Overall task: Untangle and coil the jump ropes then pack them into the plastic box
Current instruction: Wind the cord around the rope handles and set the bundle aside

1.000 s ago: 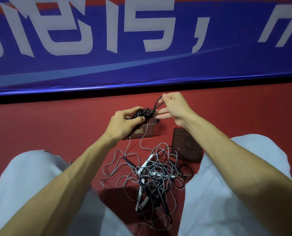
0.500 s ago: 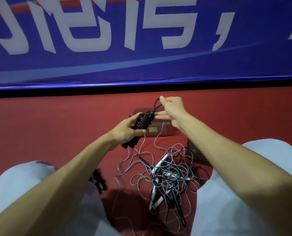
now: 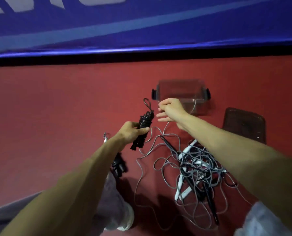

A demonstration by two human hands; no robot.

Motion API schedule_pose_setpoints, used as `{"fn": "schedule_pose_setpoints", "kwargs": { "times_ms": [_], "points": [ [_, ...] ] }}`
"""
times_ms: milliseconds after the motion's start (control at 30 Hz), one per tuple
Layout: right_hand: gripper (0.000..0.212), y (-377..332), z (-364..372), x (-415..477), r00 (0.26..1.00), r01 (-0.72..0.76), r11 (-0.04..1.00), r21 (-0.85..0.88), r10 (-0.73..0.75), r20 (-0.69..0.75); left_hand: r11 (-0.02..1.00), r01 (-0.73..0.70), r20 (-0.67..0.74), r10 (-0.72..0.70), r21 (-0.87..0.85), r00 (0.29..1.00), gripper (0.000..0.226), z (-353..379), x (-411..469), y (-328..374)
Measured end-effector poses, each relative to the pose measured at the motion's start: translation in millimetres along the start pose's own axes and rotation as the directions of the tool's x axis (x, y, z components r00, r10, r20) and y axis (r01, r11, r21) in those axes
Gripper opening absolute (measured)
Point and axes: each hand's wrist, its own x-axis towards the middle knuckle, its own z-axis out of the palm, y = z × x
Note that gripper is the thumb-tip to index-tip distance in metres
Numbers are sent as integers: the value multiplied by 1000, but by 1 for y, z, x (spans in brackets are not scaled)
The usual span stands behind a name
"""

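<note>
Second black bundle [image 3: 119,165] — half under forearm [image 3: 90,171]

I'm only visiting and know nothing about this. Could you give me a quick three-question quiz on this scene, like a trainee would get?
1. True or false: the coiled black rope lies inside the plastic box.
2. Which hand grips the coiled black rope? A. left hand B. right hand C. neither
3. Fill in: the dark lid lies ___ the box.
Key: 1 false; 2 A; 3 beside (on the floor, not on it).
</note>
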Motion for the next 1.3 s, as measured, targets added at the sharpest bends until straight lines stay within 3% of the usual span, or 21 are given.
{"fn": "schedule_pose_setpoints", "kwargs": {
  "times_ms": [200, 367, 467, 567, 700, 800, 967, 1133, 1233, 1300],
  "points": [
    [29, 83, 20, 57, 997, -77, 933, -350, 83, 0, 990, 139, -154, -132, 34, 979, 16, -5, 52, -77],
    [18, 140, 18, 99, 994, -89, 740, -667, 105, -16, 923, 358, -300, -305, 142, 904, 24, -10, 88, -134],
    [16, 172, 19, 120, 993, -101, 655, -749, 110, -37, 864, 459, -353, -372, 207, 859, 39, -11, 102, -163],
    [29, 201, 23, 132, 993, -84, 562, -823, 117, -22, 821, 516, -399, -400, 245, 825, 47, -6, 107, -185],
    [30, 221, 23, 136, 990, -92, 456, -885, 135, -34, 827, 527, -491, -383, 194, 782, 64, 10, 105, -190],
    [27, 217, 21, 133, 986, -103, 423, -900, 160, -37, 832, 489, -520, -305, 263, 798, 67, 17, 102, -175],
    [34, 214, 18, 108, 971, -85, 436, -896, 236, 23, 887, 341, -368, -218, 313, 904, 56, 26, 99, -139],
    [35, 208, 17, 86, 984, -52, 363, -930, 180, 15, 900, 185, -163, -129, 396, 978, 29, 42, 95, -104],
    [28, 191, 13, 84, 990, 38, 424, -905, 107, 92, 892, 123, -80, -98, 435, 992, 23, 48, 90, -84],
    [24, 170, 5, 83, 991, 70, 534, -842, 60, 121, 885, 86, -43, -74, 458, 996, 21, 49, 84, -68]
  ]
}}
